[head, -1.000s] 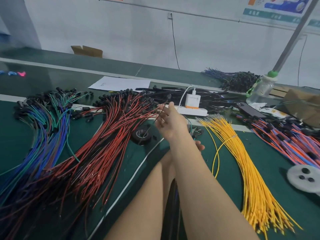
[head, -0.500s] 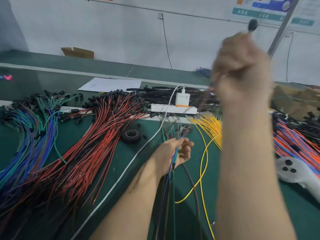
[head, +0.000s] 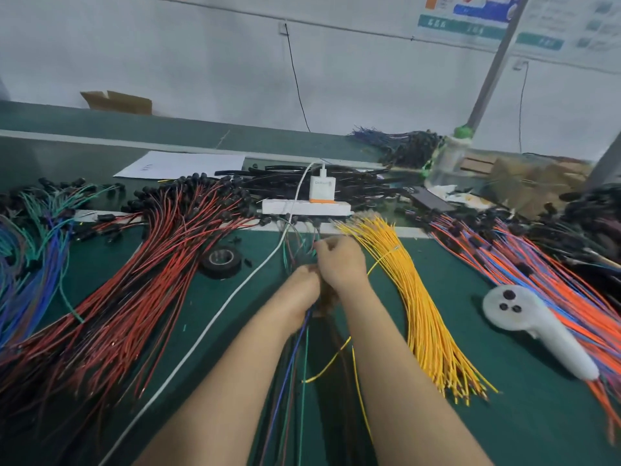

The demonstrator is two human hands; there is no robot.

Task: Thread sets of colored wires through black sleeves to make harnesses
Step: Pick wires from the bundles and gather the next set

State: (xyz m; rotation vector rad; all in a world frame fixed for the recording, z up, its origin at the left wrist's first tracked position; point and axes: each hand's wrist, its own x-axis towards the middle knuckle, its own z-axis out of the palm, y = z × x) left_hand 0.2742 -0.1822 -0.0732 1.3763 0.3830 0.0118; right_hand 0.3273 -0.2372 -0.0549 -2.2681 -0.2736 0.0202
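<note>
My left hand [head: 300, 292] grips a small set of colored wires [head: 295, 361] (blue, green, brown, yellow) that trails down toward me over the green mat. My right hand [head: 341, 260] sits just above and against the left one, fingers curled and pinching the upper ends of the same wires. Piles of loose wires surround the hands: red-and-black wires [head: 141, 284] on the left, blue-green wires [head: 33, 250] at the far left, yellow wires [head: 423, 307] on the right, orange-blue wires [head: 551, 280] at the far right. Black sleeves [head: 363, 186] lie heaped behind the power strip.
A black tape roll [head: 221, 260] lies left of the hands. A white power strip [head: 305, 207] with a charger and a white cable [head: 215, 317] crosses the mat. A white controller [head: 537, 322] lies at the right, a bottle [head: 448, 159] and paper sheet [head: 181, 164] further back.
My right hand, raised high with a wire pulled up, has come down to meet the left hand at the wire set. The left hand has kept its hold low on the mat.
</note>
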